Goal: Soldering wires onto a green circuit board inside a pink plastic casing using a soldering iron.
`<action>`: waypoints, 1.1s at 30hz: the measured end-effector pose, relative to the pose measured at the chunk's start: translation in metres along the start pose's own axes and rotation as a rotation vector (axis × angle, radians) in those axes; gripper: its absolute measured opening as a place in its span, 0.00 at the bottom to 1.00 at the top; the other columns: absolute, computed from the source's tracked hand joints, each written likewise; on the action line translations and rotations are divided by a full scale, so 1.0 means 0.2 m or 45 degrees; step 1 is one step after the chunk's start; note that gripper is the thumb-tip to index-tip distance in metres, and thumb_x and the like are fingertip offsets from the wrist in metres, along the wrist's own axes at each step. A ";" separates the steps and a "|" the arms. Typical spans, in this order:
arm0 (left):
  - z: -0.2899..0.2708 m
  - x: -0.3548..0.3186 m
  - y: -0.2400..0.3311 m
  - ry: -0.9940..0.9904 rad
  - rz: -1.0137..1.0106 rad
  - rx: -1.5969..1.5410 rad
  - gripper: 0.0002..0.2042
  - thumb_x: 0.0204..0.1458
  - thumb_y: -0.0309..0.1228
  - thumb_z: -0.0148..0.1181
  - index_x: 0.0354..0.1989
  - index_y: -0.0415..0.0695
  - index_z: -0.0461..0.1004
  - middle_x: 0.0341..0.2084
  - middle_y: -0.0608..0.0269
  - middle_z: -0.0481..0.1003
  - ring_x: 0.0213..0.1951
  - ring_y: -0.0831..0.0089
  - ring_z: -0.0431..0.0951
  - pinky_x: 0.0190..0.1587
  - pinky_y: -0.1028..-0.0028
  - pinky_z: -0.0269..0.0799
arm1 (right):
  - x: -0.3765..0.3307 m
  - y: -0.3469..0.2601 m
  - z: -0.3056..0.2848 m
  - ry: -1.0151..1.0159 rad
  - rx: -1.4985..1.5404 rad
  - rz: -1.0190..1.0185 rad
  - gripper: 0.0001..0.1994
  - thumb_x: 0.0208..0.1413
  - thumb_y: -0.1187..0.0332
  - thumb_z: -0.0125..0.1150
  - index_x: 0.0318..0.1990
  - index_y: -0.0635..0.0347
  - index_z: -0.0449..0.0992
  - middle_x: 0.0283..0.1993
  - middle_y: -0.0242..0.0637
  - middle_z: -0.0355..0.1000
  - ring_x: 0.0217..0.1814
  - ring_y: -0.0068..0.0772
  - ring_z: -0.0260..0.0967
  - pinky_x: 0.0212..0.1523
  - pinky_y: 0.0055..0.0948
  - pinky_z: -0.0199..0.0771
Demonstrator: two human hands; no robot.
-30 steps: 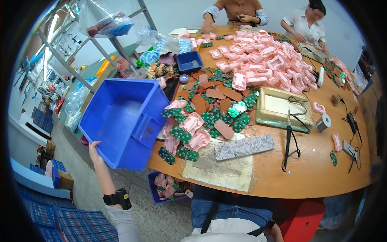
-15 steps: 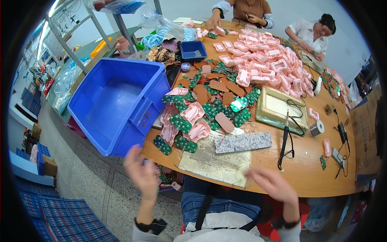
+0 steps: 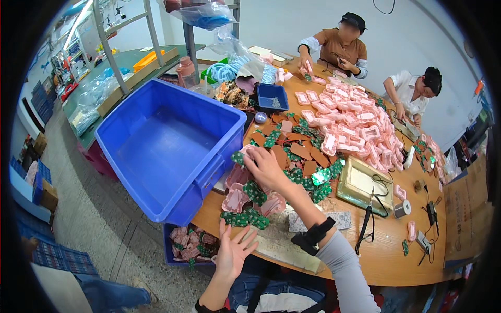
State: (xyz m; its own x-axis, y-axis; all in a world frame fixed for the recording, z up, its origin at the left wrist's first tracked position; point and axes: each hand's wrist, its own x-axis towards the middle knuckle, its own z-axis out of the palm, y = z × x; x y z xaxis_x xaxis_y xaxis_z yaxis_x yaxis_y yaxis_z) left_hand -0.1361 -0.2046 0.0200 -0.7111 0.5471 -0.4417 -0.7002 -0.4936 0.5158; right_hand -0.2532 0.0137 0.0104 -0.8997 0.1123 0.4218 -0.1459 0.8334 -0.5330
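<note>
My right hand (image 3: 267, 169) reaches over the left end of the pile, fingers apart, fingertips touching a pink plastic casing (image 3: 248, 149) with a green circuit board (image 3: 238, 157) at it. No lifting of this casing shows. Below, my left hand (image 3: 233, 254) is open, palm up and fingers spread, with nothing in it. It is beside the table's front edge, just under some green circuit boards (image 3: 245, 218). Between my hands lie more pink casings (image 3: 235, 198) with boards on them. My right forearm hides part of a speckled grey slab (image 3: 342, 219) and the pale worn mat (image 3: 282, 249).
A large blue tub (image 3: 172, 141) stands left, beside a smaller blue box (image 3: 271, 97). Brown pads (image 3: 301, 151) and a heap of pink casings (image 3: 360, 117) cover the table's middle. Right lie a soldering iron (image 3: 366, 221) and solder spool (image 3: 402, 209). A filled bin (image 3: 190, 245) sits below. Two co-workers sit opposite.
My right hand has gone from the table's front edge up and left to the casings. The left hand has moved right and lower, palm turned up. The view has shifted, showing the bin below.
</note>
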 end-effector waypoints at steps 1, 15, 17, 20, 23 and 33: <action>-0.01 0.03 0.01 -0.016 -0.063 -0.013 0.30 0.56 0.50 0.39 0.63 0.70 0.32 0.58 0.37 0.48 0.57 0.45 0.57 0.53 0.51 0.61 | -0.02 -0.05 -0.01 0.001 -0.005 0.010 0.21 0.56 0.53 0.42 0.46 0.62 0.67 0.52 0.46 0.63 0.58 0.44 0.56 0.56 0.45 0.50; -0.02 0.12 0.09 -0.097 0.018 -0.070 0.36 0.48 0.62 0.39 0.63 0.72 0.33 0.61 0.49 0.45 0.60 0.52 0.50 0.57 0.42 0.42 | -0.20 -0.34 0.03 -0.081 0.317 -0.012 0.24 0.56 0.56 0.45 0.55 0.61 0.59 0.60 0.51 0.52 0.63 0.52 0.47 0.61 0.43 0.47; 0.01 0.11 0.09 -0.112 0.012 -0.092 0.35 0.49 0.62 0.38 0.64 0.71 0.32 0.61 0.51 0.44 0.61 0.53 0.49 0.58 0.43 0.41 | -0.21 -0.35 0.03 -0.053 0.066 0.056 0.23 0.56 0.56 0.45 0.56 0.59 0.59 0.60 0.51 0.51 0.63 0.55 0.45 0.62 0.46 0.45; 0.07 0.13 0.08 -0.159 -0.015 -0.165 0.34 0.49 0.62 0.36 0.64 0.72 0.33 0.61 0.54 0.43 0.61 0.56 0.48 0.59 0.47 0.35 | -0.24 -0.30 0.09 0.022 -0.167 0.224 0.23 0.55 0.55 0.46 0.56 0.53 0.60 0.60 0.53 0.50 0.63 0.62 0.40 0.61 0.54 0.40; 0.07 0.16 0.04 -0.121 0.023 -0.103 0.33 0.50 0.62 0.35 0.64 0.72 0.35 0.62 0.57 0.44 0.61 0.58 0.46 0.60 0.53 0.34 | -0.25 -0.31 0.11 0.058 -0.049 0.236 0.24 0.53 0.55 0.48 0.56 0.53 0.61 0.61 0.56 0.49 0.62 0.62 0.42 0.62 0.51 0.41; 0.03 0.14 -0.04 -0.362 0.358 -0.031 0.30 0.54 0.57 0.29 0.64 0.67 0.33 0.64 0.58 0.41 0.63 0.59 0.44 0.62 0.57 0.38 | -0.34 -0.45 0.07 0.096 0.068 0.141 0.24 0.53 0.55 0.50 0.55 0.57 0.61 0.61 0.58 0.48 0.61 0.59 0.47 0.59 0.46 0.50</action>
State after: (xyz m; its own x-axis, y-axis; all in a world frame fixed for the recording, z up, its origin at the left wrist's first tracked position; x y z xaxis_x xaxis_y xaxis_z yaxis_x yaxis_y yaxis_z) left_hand -0.1498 -0.1820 0.0087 -0.8316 0.5518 -0.0629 -0.4843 -0.6651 0.5684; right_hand -0.1843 -0.0761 0.0194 -0.8782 0.2441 0.4112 -0.0711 0.7837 -0.6171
